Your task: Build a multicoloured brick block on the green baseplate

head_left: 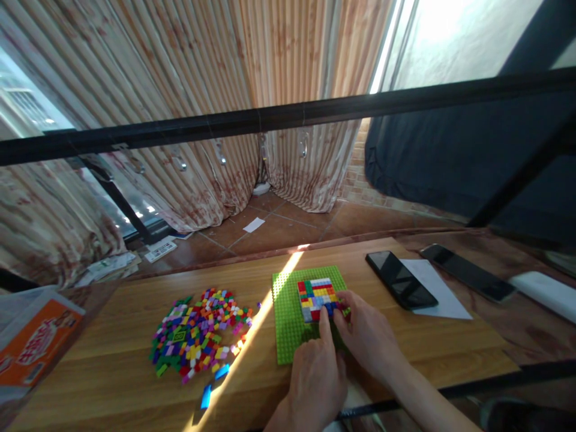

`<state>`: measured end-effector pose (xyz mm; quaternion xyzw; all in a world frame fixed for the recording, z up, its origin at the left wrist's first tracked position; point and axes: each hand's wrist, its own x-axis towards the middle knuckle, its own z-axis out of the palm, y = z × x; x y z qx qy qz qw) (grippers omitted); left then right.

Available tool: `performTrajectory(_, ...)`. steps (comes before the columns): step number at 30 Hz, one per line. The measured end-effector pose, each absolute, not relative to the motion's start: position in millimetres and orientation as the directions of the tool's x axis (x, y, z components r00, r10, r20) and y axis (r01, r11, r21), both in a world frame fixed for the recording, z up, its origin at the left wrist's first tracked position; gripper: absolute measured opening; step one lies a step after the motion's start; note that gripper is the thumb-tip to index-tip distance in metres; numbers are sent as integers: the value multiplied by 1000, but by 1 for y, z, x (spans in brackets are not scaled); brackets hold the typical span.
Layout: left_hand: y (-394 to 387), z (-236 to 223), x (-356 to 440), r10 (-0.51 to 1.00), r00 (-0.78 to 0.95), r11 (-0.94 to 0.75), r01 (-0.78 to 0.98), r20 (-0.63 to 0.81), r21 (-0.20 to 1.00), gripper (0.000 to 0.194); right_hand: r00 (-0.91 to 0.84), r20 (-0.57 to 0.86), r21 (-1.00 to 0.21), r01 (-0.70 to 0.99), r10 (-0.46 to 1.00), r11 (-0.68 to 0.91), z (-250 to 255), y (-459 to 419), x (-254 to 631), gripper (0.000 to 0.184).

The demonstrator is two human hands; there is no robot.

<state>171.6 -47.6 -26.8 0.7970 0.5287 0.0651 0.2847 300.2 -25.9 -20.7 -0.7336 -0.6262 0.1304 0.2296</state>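
Observation:
A green studded baseplate [285, 336] lies on the table, carrying a square patch of multicoloured toy bricks [317, 294]. My left hand [317, 375] reaches in from below with its index finger stretched out, the tip on the front edge of that patch. Its other fingers are curled, and nothing shows in them. At the patch's right front corner, beside some blue bricks [332, 308], the thumb and fingers of my right hand [366, 336] are closed on the edge. Whether they grip one loose brick or the whole edge is hidden.
A pile of loose small bricks [202, 336] spreads left of the baseplate, with two blue pieces [206, 397] in front. A phone [400, 279] rests on white paper [443, 294] at right, another phone [468, 271] beyond. An orange-labelled box [36, 342] stands far left. A black rail [279, 117] crosses behind.

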Motion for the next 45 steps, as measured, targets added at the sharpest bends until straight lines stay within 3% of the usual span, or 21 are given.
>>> performTrajectory(14, -48, -29, 175, 882, 423, -232, 771, -206, 593, 71, 185, 136, -562, 824, 973, -78, -28, -27, 302, 27)
performTrajectory(22, -46, -27, 186, 882, 396, -239, 842, -254, 484, 73, 192, 193, -622, 783, 962, -31, -30, -26, 303, 26)
performTrajectory(32, -46, -24, 191, 894, 368, -235, 870, -255, 433, 73, 275, 25, -752, 638, 961, -163, -30, -16, 306, 29)
performTrajectory(45, -45, -15, 193, 881, 357, -209, 882, -310, 423, 71, 261, -2, -867, 481, 965, -132, -50, -4, 314, 21)
